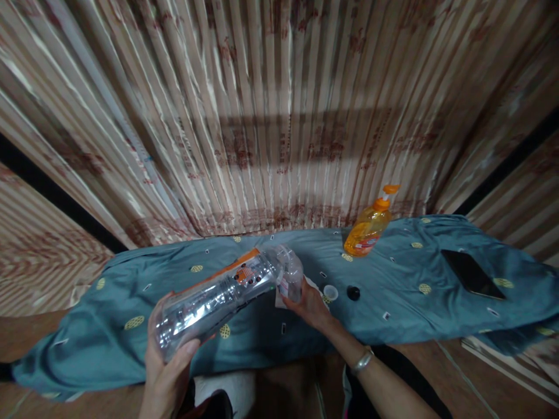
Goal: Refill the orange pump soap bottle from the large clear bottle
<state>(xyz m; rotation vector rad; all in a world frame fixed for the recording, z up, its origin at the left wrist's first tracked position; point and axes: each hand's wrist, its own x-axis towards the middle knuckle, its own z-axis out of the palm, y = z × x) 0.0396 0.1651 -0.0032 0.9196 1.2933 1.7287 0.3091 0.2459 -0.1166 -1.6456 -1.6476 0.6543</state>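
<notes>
While fingers grip bottle, orange print, blurred

No lettering is legible; the red label on the pump bottle, beyond the right hand's fingers, is blurred.

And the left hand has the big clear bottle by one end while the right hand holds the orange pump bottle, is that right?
Not quite: the right hand holds a smaller clear container; the orange pump bottle stands apart on the cloth, as the head view shows. The left hand does have the big clear bottle by one end.
</notes>
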